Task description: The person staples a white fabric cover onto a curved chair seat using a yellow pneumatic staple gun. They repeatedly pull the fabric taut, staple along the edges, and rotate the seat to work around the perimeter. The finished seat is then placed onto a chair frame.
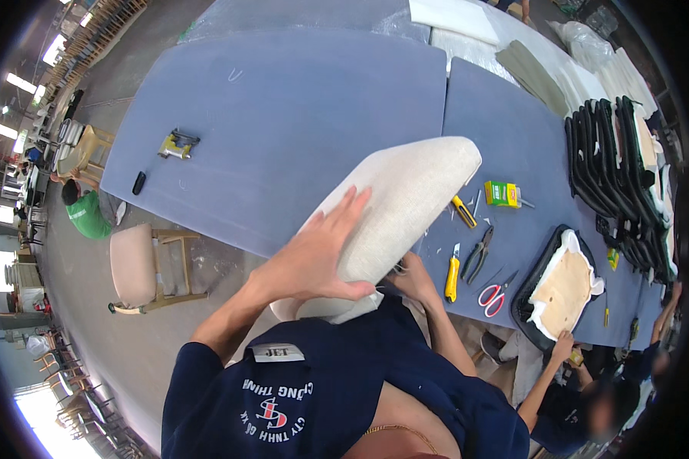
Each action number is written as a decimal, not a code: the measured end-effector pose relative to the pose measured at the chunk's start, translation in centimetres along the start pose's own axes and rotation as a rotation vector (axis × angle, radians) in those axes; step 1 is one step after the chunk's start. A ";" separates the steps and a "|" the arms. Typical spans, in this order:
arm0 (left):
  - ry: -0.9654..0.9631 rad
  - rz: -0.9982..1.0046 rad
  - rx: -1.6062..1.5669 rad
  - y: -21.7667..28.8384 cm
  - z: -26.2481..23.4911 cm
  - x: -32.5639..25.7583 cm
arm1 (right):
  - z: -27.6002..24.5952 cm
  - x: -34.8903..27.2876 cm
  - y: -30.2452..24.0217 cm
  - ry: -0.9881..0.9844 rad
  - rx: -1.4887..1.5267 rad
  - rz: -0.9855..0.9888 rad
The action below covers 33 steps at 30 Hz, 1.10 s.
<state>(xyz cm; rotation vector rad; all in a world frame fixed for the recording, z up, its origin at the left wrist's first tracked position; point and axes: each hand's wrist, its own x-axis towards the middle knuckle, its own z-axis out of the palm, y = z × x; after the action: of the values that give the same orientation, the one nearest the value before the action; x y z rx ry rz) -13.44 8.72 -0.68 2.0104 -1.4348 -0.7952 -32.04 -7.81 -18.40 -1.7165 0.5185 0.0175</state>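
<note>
We note the left hand (314, 256) laid open, fingers apart, palm against the pale beige, fabric-covered padded cushion (413, 195), which stands tilted before the torso at the near edge of the blue-grey flat-topped table (298, 115). The right hand (416, 279) is at its lower edge; fingertips hidden, so we cannot tell its closure.

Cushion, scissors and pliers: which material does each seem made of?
Cushion: probably woven fabric, matte cream, judging by the fine texture and loose threads near its lower edge; filling hidden.
Scissors: probably metal blades, thin and grey; the smooth red-and-white handles look like plastic.
Pliers: likely metal, given the dull dark-grey look; handle covering unclear.
</note>
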 end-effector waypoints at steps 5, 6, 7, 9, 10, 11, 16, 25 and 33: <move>0.294 -0.055 -0.171 -0.9 -1.6 -1.8 | 1.2 2.2 6.4 0.086 -0.166 -0.049; 0.337 -0.040 -0.074 -1.2 -2.0 -2.5 | 1.6 2.5 8.7 0.073 -0.205 -0.017; 0.394 -0.018 0.032 -2.0 -2.6 -3.1 | 1.9 3.1 10.1 0.114 -0.255 -0.037; 0.534 -0.012 0.249 -2.9 -3.1 -3.8 | 2.1 3.8 11.8 0.184 -0.350 -0.085; 0.612 -0.024 0.360 -3.4 -3.3 -4.0 | 1.6 4.2 11.4 0.136 -0.345 -0.057; 0.673 -0.038 0.471 -3.8 -3.5 -4.3 | 1.3 4.0 10.6 0.091 -0.335 -0.018; 0.714 0.000 0.469 -5.1 -3.7 -5.5 | -1.2 4.8 9.6 -0.102 -0.360 0.009; 0.693 0.256 0.381 -5.6 -1.4 -5.8 | -9.1 8.1 -7.8 0.244 0.266 -0.374; 0.981 0.096 0.069 -10.1 7.6 -13.2 | -9.2 11.7 -12.2 0.328 0.468 -0.512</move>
<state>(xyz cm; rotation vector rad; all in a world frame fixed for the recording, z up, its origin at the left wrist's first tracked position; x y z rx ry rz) -15.94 23.57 -11.08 1.9061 -0.9425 0.2965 -19.80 -18.85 -8.47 -1.3476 0.2757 -0.7087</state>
